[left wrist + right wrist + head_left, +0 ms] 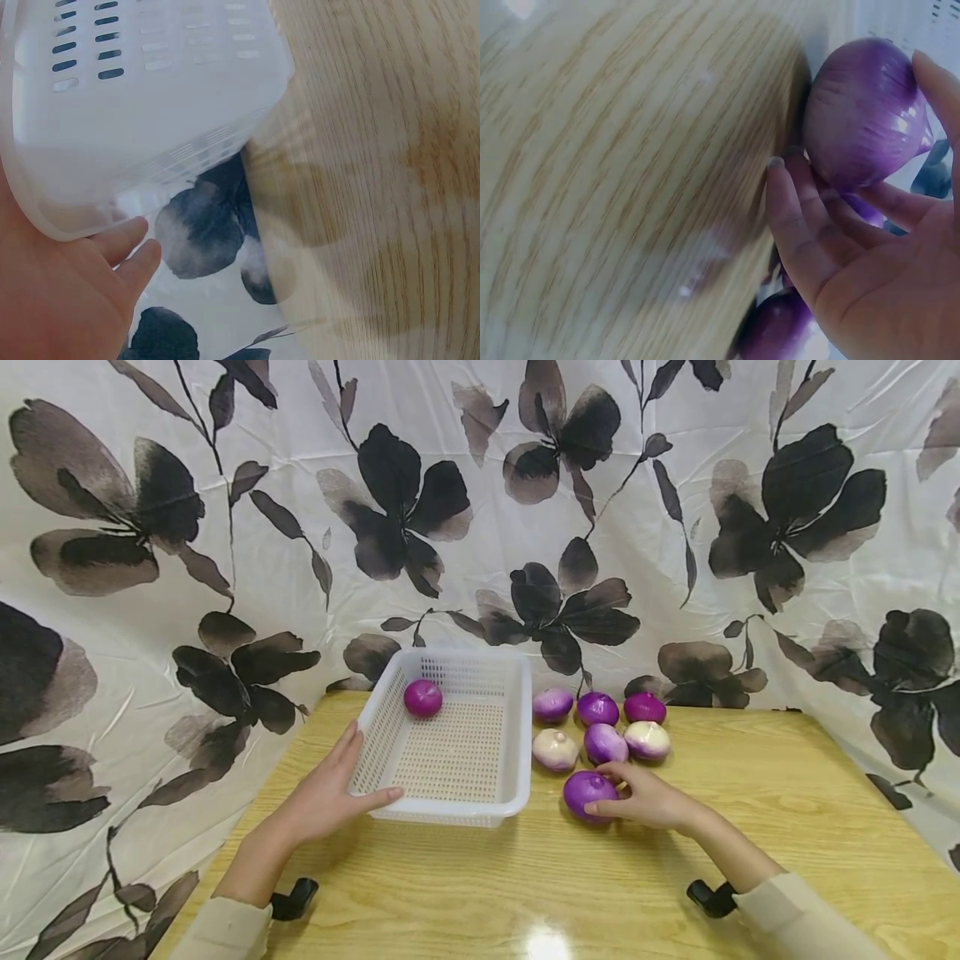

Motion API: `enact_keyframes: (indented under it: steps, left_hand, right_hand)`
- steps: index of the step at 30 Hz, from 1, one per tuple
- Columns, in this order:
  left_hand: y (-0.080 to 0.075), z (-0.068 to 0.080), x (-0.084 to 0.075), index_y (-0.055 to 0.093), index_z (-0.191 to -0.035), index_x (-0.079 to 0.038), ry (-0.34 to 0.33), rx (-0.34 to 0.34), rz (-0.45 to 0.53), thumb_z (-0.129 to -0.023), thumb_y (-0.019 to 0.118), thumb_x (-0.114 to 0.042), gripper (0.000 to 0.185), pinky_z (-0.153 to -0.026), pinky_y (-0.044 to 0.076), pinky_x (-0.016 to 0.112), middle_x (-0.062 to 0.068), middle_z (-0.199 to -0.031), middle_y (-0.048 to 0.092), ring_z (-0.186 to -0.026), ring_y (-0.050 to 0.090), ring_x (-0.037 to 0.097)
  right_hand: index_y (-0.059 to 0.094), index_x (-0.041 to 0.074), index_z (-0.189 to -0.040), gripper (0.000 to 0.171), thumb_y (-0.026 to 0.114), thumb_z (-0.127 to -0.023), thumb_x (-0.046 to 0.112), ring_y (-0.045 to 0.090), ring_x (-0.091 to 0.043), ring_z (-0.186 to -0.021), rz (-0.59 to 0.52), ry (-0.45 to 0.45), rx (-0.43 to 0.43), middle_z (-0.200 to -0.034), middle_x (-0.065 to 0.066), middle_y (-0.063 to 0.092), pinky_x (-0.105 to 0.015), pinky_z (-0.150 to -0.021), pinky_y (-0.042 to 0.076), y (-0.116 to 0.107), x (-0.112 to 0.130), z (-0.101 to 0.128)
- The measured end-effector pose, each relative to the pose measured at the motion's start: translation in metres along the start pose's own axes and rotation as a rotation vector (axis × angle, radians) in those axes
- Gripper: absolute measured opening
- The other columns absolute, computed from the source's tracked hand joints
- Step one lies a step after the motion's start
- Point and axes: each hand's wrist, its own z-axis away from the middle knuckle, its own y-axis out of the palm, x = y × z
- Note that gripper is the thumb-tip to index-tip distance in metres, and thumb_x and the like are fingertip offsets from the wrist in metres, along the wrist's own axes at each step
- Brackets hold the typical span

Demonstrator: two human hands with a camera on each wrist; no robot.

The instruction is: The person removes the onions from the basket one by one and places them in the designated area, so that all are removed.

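Note:
A white perforated basket [517, 739] stands on the wooden table, with one purple onion [423, 698] in its far left corner. My left hand [333, 789] holds the basket's near left corner, thumb along the front rim; the left wrist view shows the fingers [124, 244] under the basket's rim [150, 161]. To the right of the basket my right hand [637, 793] grips a purple onion [587, 792] lying on the table; the right wrist view shows that onion [866, 112] between thumb and fingers. Behind it lie several more onions [603, 742], purple and pale.
A floral cloth [480, 510] hangs behind and on both sides of the table [787, 827]. The onion group sits near the table's back edge, right of the basket. Black clips [296, 897] stick out by both wrists.

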Motion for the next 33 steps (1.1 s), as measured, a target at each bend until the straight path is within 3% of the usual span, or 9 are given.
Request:
enact_keyframes:
  steps: [26, 33]
  left_hand:
    - [0.000, 0.001, 0.002, 0.004, -0.163, 0.002, -0.014, 0.010, 0.002, -0.083, 0.064, -0.078, 0.128, -0.117, 0.024, 0.068, 0.018, -0.171, -0.005, -0.151, 0.017, 0.051]
    - [-0.001, 0.000, 0.000, 0.004, -0.162, 0.003, -0.007, 0.006, 0.006, -0.083, 0.065, -0.077, 0.128, -0.117, 0.025, 0.068, 0.019, -0.171, -0.004, -0.151, 0.018, 0.051]
  right_hand:
    - [0.055, 0.000, -0.137, 0.061, 0.081, -0.089, 0.029, 0.067, -0.022, -0.095, -0.028, -0.042, 0.000, -0.117, -0.018, 0.062, -0.035, -0.080, 0.057, -0.007, 0.000, 0.015]
    - [0.056, 0.000, -0.136, 0.062, 0.080, -0.090, 0.033, 0.067, -0.025, -0.098, 0.044, -0.048, -0.020, -0.120, -0.020, 0.062, -0.036, -0.082, 0.057, -0.018, 0.006, 0.024]
